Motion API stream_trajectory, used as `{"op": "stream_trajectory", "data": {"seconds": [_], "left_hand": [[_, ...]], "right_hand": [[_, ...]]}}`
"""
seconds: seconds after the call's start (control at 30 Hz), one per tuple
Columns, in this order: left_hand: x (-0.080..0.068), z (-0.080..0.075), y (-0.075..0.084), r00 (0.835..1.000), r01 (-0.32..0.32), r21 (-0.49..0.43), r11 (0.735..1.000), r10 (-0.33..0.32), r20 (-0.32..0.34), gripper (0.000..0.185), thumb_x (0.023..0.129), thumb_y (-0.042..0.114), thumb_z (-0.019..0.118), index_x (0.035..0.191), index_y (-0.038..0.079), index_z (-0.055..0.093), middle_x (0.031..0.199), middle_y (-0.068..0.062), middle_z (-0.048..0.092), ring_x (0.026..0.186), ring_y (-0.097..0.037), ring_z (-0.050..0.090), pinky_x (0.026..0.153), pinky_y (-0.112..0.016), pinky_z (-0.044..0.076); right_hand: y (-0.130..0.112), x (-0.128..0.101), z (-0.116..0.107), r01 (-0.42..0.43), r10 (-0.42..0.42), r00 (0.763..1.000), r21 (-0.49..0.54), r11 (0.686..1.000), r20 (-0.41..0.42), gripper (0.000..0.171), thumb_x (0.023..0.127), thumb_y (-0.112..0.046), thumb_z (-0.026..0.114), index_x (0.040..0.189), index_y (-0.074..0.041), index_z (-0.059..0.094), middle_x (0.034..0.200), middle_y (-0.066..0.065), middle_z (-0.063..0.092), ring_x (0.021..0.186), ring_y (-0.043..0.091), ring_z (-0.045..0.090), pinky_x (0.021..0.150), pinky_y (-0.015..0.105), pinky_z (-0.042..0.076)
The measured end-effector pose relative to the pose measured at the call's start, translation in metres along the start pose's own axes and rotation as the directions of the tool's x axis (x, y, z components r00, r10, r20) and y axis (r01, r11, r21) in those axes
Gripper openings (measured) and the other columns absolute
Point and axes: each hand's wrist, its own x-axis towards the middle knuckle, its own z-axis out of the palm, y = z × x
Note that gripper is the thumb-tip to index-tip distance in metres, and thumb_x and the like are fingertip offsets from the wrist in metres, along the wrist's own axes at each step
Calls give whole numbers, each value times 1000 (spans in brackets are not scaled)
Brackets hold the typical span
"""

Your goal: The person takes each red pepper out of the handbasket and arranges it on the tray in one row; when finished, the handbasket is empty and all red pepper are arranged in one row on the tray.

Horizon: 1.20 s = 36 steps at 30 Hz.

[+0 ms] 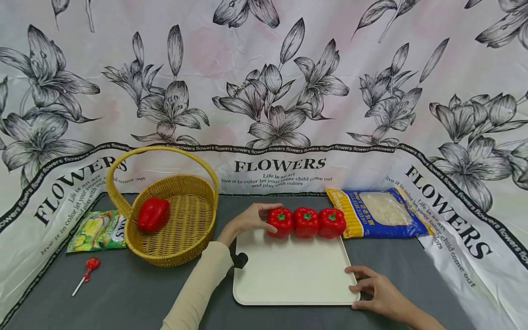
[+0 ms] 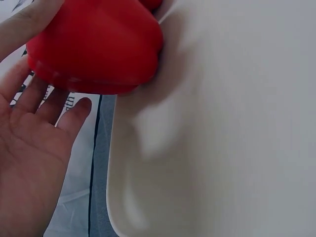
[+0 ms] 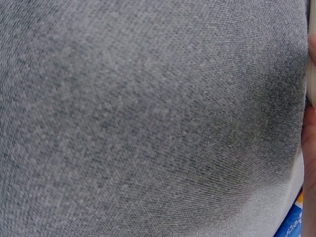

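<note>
Three red bell peppers stand in a row along the back edge of a white tray. My left hand holds the leftmost bell pepper between thumb and fingers; the left wrist view shows this red bell pepper close up, over the tray's edge. Beside it are the middle bell pepper and the right one. At the tray's front right corner, my right hand grips the rim, thumb near the corner and fingers on the right side. Only a bit of the right fingers shows in the right wrist view.
A yellow wicker basket with a tall handle stands left, holding another red bell pepper. Near it lie a green snack bag and a red lollipop. A blue-and-yellow pasta bag lies right of the peppers.
</note>
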Motion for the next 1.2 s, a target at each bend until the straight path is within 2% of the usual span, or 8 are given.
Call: {"op": "stream_trajectory", "data": {"seconds": [0.13,0.37,0.47,0.6,0.87,1.07,1.2], "left_hand": [[0,0,-6,1000,-5,11,1000,5,-4,69,71,2,74,133,5,44,135,-2,44,121,-17,44,98,-33,37],[-12,1,17,1000,2,-11,1000,-2,-12,66,72,-2,72,131,-2,43,134,-14,43,123,-28,40,99,-41,35],[-14,2,20,999,3,-8,1000,-3,-37,64,72,-1,71,130,-1,45,133,-15,43,123,-30,39,99,-42,35],[-14,3,18,998,-6,-18,1000,5,-68,62,71,-2,72,128,1,47,132,-14,45,122,-29,40,99,-43,35],[-13,5,16,996,-12,-28,1000,10,-85,62,71,0,74,127,1,49,130,-12,47,120,-27,43,97,-42,37],[-11,2,6,995,-64,-14,998,63,-81,65,69,2,75,129,4,49,133,-12,45,123,-25,41,98,-40,36],[-13,0,10,993,-83,10,997,83,-80,66,70,3,75,130,6,47,134,-8,44,126,-22,37,100,-43,33]], "right_hand": [[-1,1,0,-12,12,1000,15,1000,12,26,68,-36,75,87,-18,71,119,10,51,97,9,48,72,15,49],[0,1,0,-31,31,999,16,999,29,28,67,-37,75,88,-18,72,119,9,51,97,8,48,73,15,49],[-1,1,0,-34,33,999,19,999,31,27,68,-36,76,88,-18,72,119,9,51,98,8,48,73,15,49],[-1,0,0,-33,33,999,26,999,28,27,68,-36,75,87,-19,72,120,9,51,98,8,48,73,15,49],[-2,-2,0,-50,49,998,44,998,32,26,68,-37,75,87,-20,71,121,10,50,98,9,48,73,16,49],[-3,-2,0,-64,63,998,34,997,30,27,67,-38,76,87,-20,71,120,10,51,99,9,47,73,15,49],[-3,-2,-1,-64,64,998,21,998,18,28,66,-38,76,86,-20,71,120,9,51,98,8,47,72,15,49]]}}
